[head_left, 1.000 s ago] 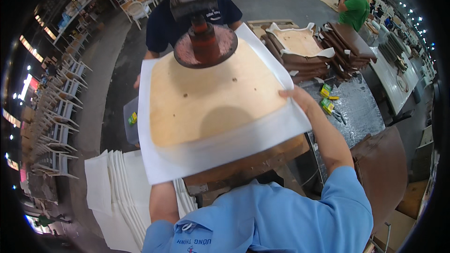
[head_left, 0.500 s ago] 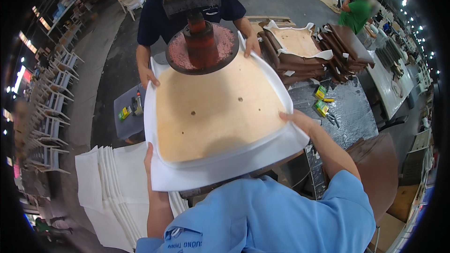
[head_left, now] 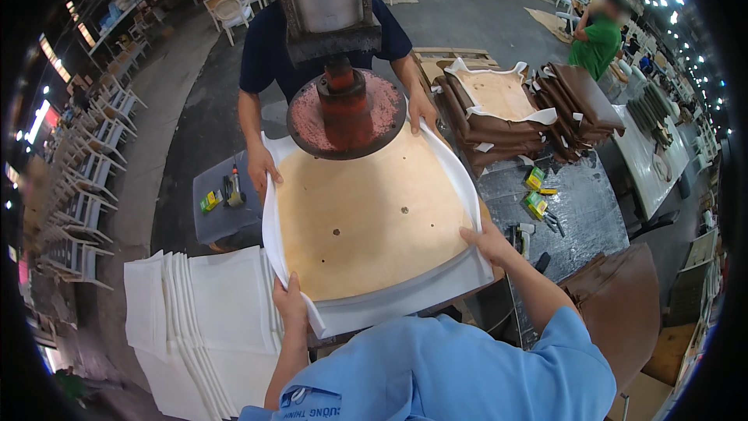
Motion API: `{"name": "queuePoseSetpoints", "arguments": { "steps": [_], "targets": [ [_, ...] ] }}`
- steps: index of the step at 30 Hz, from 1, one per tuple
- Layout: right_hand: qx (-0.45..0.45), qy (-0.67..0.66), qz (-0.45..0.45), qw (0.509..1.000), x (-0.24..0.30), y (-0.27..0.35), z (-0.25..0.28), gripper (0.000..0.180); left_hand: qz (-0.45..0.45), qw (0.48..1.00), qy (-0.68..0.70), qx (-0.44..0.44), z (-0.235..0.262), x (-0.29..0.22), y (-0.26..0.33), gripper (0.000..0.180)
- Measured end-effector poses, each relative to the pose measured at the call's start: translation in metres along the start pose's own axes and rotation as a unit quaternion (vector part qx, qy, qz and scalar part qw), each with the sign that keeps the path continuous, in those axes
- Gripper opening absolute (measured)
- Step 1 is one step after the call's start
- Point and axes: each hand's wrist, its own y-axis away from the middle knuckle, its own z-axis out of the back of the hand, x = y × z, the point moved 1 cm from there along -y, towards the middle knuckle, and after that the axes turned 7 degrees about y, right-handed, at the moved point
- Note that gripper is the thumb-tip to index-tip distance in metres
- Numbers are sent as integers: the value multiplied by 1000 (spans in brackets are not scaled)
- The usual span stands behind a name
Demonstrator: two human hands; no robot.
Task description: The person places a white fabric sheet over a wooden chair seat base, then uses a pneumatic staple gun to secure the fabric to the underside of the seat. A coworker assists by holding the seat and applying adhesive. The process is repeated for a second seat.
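A broad plywood seat board (head_left: 370,253) lies below a round press plate (head_left: 379,93), small holes in its bare face. White padding fabric (head_left: 405,310) wraps its sides and extends beyond its near edge. My left hand (head_left: 291,306) is closed on the fabric at the near left corner, thumb on top. At the right near edge, my right hand (head_left: 488,243) grips the board and fabric, its thumb on the wood and its other fingers hidden underneath. A co-worker's hands (head_left: 262,168) hold the far left and far right sides. What lies beneath the board is hidden.
Layered white pads (head_left: 210,304) lie at my left. Beyond them, a small grey surface (head_left: 222,222) bears a tool and a yellow-green box. To the right, a black-covered table (head_left: 588,203) carries boxes, tools and stacked brown seats (head_left: 499,140). Brown sheets (head_left: 619,304) hang nearby.
The seat board has come down, farther from my head, and its near end has straightened slightly. My left hand has shifted inward along the fabric. The whole view has moved a little.
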Motion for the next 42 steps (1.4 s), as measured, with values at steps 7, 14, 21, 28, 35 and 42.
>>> {"name": "queuePoseSetpoints", "arguments": {
  "steps": [7,14,21,28,35,42],
  "targets": [
    [-63,172,-9,983,2,4,2,63,-138,961,-239,2,-16,-13,18,42],
    [-82,336,-54,937,26,11,1,84,-183,905,-384,11,-17,-5,14,48],
    [-58,425,-87,899,31,4,-2,88,-175,914,-365,-24,-14,2,9,44],
    [-50,487,-112,865,37,16,-15,74,-204,891,-405,5,0,0,5,47],
    [-148,482,95,858,67,-18,3,94,-160,878,-447,-66,1,-36,-30,84],
    [-177,437,92,877,23,-54,-39,72,-38,894,-441,-66,-27,-29,-60,83]
  ]
}}
